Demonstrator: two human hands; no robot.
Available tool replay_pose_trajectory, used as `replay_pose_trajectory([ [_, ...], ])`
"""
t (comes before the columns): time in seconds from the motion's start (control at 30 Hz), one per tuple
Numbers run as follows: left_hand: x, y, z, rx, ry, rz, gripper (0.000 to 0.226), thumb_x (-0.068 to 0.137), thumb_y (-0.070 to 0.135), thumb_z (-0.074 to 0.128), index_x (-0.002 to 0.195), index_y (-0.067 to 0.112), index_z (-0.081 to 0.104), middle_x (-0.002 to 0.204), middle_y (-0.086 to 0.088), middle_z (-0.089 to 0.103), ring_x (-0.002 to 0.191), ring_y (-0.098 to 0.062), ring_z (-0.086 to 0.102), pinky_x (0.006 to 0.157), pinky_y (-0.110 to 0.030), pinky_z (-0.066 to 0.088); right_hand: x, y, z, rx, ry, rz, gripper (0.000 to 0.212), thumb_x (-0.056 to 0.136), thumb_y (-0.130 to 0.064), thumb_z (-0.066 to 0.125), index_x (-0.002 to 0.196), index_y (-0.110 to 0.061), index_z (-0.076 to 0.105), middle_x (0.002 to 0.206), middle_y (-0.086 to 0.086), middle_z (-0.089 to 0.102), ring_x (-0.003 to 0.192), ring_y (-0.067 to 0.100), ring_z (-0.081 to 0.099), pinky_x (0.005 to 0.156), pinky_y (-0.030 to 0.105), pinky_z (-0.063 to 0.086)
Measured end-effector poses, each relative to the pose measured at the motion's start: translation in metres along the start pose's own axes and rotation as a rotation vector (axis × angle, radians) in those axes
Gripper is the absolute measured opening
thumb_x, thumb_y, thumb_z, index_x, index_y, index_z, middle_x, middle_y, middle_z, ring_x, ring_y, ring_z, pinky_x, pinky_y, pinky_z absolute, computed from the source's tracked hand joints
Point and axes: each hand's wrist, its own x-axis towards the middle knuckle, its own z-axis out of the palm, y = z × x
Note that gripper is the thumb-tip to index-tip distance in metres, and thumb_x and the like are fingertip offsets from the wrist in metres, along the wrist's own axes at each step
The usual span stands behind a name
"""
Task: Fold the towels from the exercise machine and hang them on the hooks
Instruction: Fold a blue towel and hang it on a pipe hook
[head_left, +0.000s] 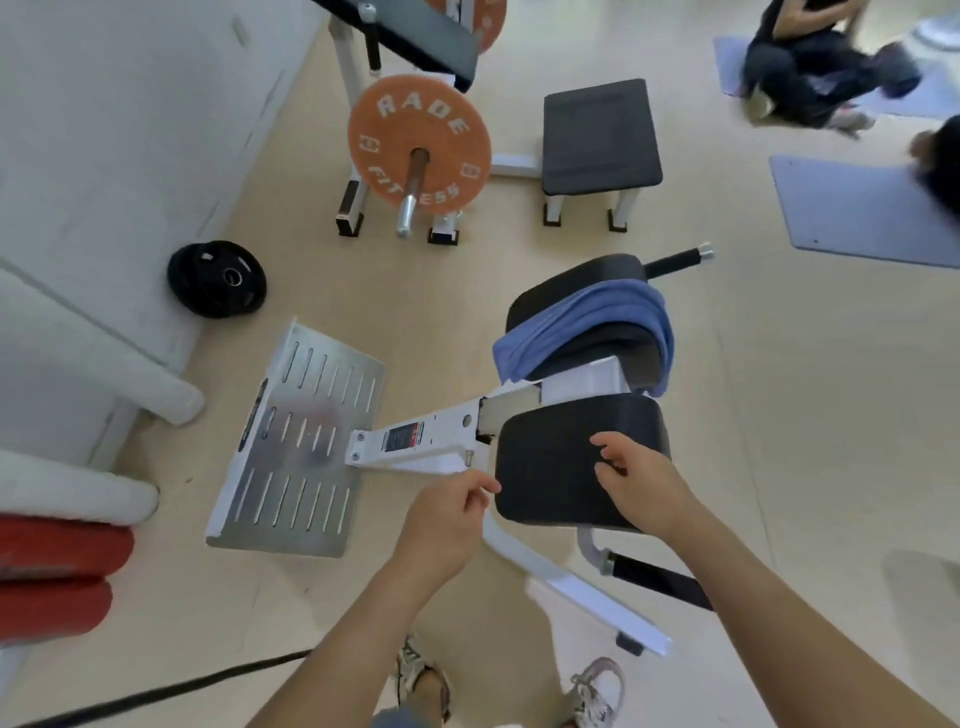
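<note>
Towel: one blue towel lies bunched over the far black pad of the exercise machine. One end hangs down the pad's right side. No second towel shows. Hooks not in view.

Hands: left hand hovers just left of the near black pad. Its fingers are loosely curled, thumb close to forefinger, nothing between them. Right hand is over the right part of the near pad, fingers loosely bent and apart, holding nothing. Cannot tell whether it touches the pad. Both hands are well short of the towel.

Step in hand (judgement): the reach for the towel. Folding not yet begun.

Method notes:
- Send both hands past the near pad to the far one.
- Find an edge and pinch two corners, not the bunched middle. A middle grab gives a lump that must be sorted again.
- Lift straight up so the hanging end clears the black handle beyond the pad.
- Keep the cloth off the floor, let it drop flat, match the corners, then halve it into a strip narrow enough for a hook.
</note>
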Motion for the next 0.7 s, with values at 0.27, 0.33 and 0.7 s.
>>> replay_pose_trajectory([
  [0.27, 0.038, 0.095, 0.105, -0.029, 0.153, 0.048, 0.031, 0.094, 0.01, 0.044, 0.094, 0.034, 0.064, 0.08, 0.011, 0.065, 0.078, -0.009, 0.06, 0.071, -0.024, 0.048, 0.016, 0.109, -0.063, 0.526, 0.073, 0.121, 0.032, 0.092, -0.021, 0.051, 0.123, -0.028, 0.053, 0.114, 0.001, 0.065, 0.099, 0.021, 0.063, 0.091, 0.046, 0.053],
  [0.33, 0.061, 0.118, 0.119, 0.009, 0.213, 0.098, 0.029, 0.093, 0.009, 0.046, 0.104, 0.028, 0.064, 0.095, 0.013, 0.064, 0.09, -0.006, 0.057, 0.081, -0.021, 0.043, 0.03, 0.12, -0.079, 0.615, 0.076, 0.129, 0.035, 0.093, -0.019, 0.05, 0.127, -0.027, 0.049, 0.113, 0.0, 0.061, 0.095, 0.018, 0.061, 0.088, 0.042, 0.054],
  [0.7, 0.212, 0.149, 0.135, -0.007, 0.34, 0.011, 0.035, 0.096, 0.012, 0.043, 0.128, 0.018, 0.055, 0.13, 0.0, 0.054, 0.118, -0.016, 0.05, 0.097, -0.024, 0.037, 0.141, 0.077, -0.109, 0.321, 0.029, -0.214, 0.055, 0.095, -0.012, 0.048, 0.146, -0.022, 0.031, 0.14, -0.004, 0.042, 0.127, 0.01, 0.04, 0.1, 0.018, 0.029],
])
